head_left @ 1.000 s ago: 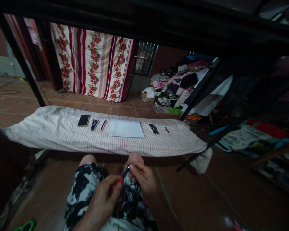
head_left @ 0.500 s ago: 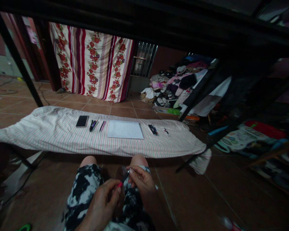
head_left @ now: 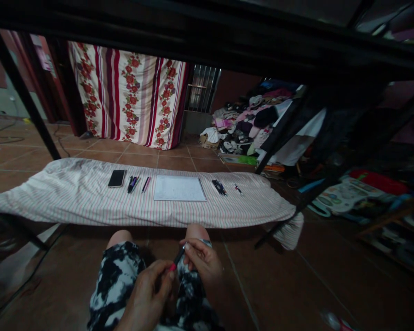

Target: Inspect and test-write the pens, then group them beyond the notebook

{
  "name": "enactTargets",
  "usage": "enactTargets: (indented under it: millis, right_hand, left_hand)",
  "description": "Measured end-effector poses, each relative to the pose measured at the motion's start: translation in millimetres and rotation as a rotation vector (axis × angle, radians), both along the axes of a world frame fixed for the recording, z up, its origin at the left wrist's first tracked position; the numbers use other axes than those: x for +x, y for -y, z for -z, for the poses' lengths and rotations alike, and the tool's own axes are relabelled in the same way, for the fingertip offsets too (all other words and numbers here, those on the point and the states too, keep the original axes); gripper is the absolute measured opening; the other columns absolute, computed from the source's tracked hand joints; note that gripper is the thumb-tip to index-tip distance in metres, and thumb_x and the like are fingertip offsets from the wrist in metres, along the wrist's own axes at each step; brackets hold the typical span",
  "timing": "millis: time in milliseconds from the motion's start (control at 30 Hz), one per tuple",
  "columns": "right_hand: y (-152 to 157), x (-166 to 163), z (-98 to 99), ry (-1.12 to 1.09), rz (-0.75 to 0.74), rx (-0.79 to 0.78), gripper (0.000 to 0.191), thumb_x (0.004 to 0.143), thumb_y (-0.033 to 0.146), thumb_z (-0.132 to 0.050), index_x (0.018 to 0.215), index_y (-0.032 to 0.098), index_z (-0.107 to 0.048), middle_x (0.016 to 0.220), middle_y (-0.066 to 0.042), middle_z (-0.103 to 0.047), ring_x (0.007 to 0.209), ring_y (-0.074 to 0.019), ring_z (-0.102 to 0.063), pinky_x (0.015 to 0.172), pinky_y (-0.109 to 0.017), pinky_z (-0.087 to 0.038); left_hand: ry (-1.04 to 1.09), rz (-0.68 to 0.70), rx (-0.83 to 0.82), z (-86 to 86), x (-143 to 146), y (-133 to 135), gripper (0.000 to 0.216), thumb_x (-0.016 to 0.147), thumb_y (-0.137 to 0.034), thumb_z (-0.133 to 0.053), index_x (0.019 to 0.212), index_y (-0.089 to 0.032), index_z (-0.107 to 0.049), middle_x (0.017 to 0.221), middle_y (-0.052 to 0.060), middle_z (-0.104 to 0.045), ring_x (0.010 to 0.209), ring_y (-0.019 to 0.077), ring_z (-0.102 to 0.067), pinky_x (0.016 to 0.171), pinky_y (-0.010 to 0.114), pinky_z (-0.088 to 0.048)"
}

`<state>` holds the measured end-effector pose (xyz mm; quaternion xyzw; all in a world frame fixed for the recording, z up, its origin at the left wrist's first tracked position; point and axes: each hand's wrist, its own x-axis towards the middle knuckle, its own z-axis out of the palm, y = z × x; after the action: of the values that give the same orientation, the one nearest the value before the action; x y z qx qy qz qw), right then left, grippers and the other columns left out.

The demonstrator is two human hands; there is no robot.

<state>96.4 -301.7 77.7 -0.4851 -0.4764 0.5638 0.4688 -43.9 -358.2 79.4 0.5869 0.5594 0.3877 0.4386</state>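
Observation:
Over my lap, both hands hold one pen (head_left: pixel 178 257) with a dark barrel and a pink end. My left hand (head_left: pixel 151 289) pinches the pink end with closed fingers. My right hand (head_left: pixel 202 261) grips the dark upper part, fingers curled round it. Beyond my knees lies a low board covered in striped cloth (head_left: pixel 72 197). On it rest a black phone (head_left: pixel 117 178), two small groups of pens (head_left: pixel 134 184) on the left, a white spiral notebook (head_left: pixel 179 189), and more dark pens (head_left: pixel 220 187) to its right.
A black metal frame (head_left: pixel 24 92) crosses overhead and slants down at both sides. A floral striped curtain (head_left: pixel 131 96) hangs at the back. Piled clothes (head_left: pixel 248 124) and cluttered items (head_left: pixel 348 197) fill the right. Brown tiled floor surrounds me.
The view has shifted slightly down and left. Both hands keep hold of the pen at about the same spot over my lap.

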Motion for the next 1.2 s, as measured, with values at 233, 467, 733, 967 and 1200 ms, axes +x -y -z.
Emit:
enactTargets:
  millis: [233,467,733,967,1200]
  right_hand:
    - [-3.8,2.6,-1.2,0.010,-0.014,0.022,0.050,0.065,0.060,-0.066,0.084,0.014,-0.069,0.050,0.001,-0.056,0.042,-0.0054,-0.044,0.042,-0.017,-0.033]
    - [-6.3,6.2,6.1,-0.003,0.038,0.028,0.052,0.061,0.062,-0.066,0.082,0.015,-0.069,0.056,0.000,-0.058,0.045,-0.0063,-0.047,0.042,-0.017,-0.035]
    - [-17.0,6.2,5.8,0.006,0.012,0.041,0.052,0.062,0.064,-0.064,0.082,0.016,-0.068,0.050,0.002,-0.052,0.042,-0.0061,-0.044,0.040,-0.018,-0.035]
    - [-17.0,2.4,13.0,0.026,0.000,0.007,0.047,0.066,0.059,-0.062,0.083,0.015,-0.068,0.047,0.002,-0.053,0.039,-0.0050,-0.041,0.040,-0.017,-0.032]
    - [-13.0,0.7,12.0,0.058,-0.009,-0.019,0.043,0.068,0.055,-0.062,0.084,0.015,-0.067,0.049,0.002,-0.054,0.040,-0.0053,-0.042,0.042,-0.018,-0.033]
  left_hand:
    - [-0.016,0.015,0.024,0.7,0.2,-5.1,0.033,0.086,-0.038,-0.041,0.091,-0.015,-0.064,0.075,0.006,-0.064,0.063,0.0154,-0.059,0.057,0.023,-0.045]
    - [0.003,0.020,0.006,3.9,4.7,-9.4,0.033,0.085,-0.038,-0.042,0.089,-0.016,-0.065,0.073,0.005,-0.063,0.065,0.0161,-0.059,0.058,0.023,-0.046]
    - [0.013,0.014,0.024,1.7,6.7,-17.0,0.035,0.085,-0.041,-0.043,0.092,-0.016,-0.066,0.076,0.006,-0.065,0.064,0.0157,-0.059,0.059,0.023,-0.047]
    - [0.013,0.007,0.001,16.3,0.7,-18.0,0.037,0.084,-0.045,-0.044,0.092,-0.016,-0.066,0.078,0.006,-0.065,0.065,0.0171,-0.061,0.059,0.025,-0.048]
    - [-0.005,0.005,-0.004,18.0,-3.8,-14.9,0.040,0.083,-0.048,-0.045,0.094,-0.017,-0.066,0.075,0.005,-0.065,0.062,0.0162,-0.061,0.058,0.024,-0.049]
